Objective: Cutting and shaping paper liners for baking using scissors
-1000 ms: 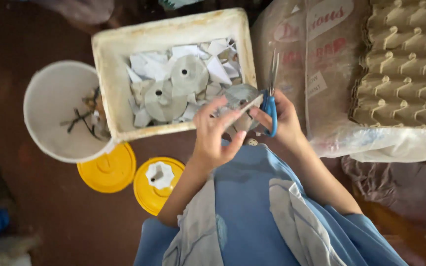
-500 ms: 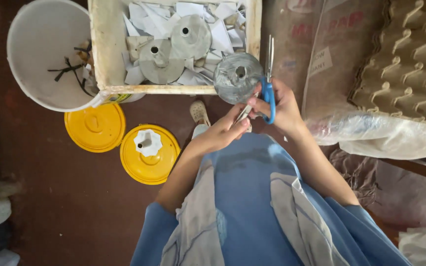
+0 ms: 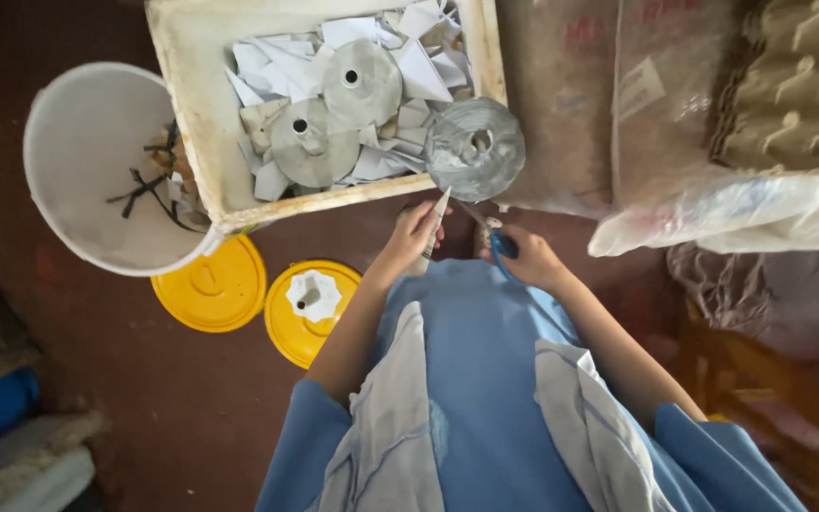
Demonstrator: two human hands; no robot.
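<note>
1. Left hand (image 3: 416, 232) pinches a white paper strip (image 3: 436, 220) just below the crate (image 3: 191, 114).
2. Right hand (image 3: 528, 261) grips blue scissors (image 3: 499, 242), closed around the handles.
3. Silver spool (image 3: 475, 148) sits at the crate's corner, above both hands.

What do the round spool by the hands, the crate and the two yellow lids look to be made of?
Spool: silvery foil or metallised tape wound on a core, judging by its crinkled grey sheen. Crate: likely foam or painted wood; matte off-white, stained and chipped walls leave it open. Yellow lids: probably moulded plastic, smooth, glossy and evenly coloured.
</note>
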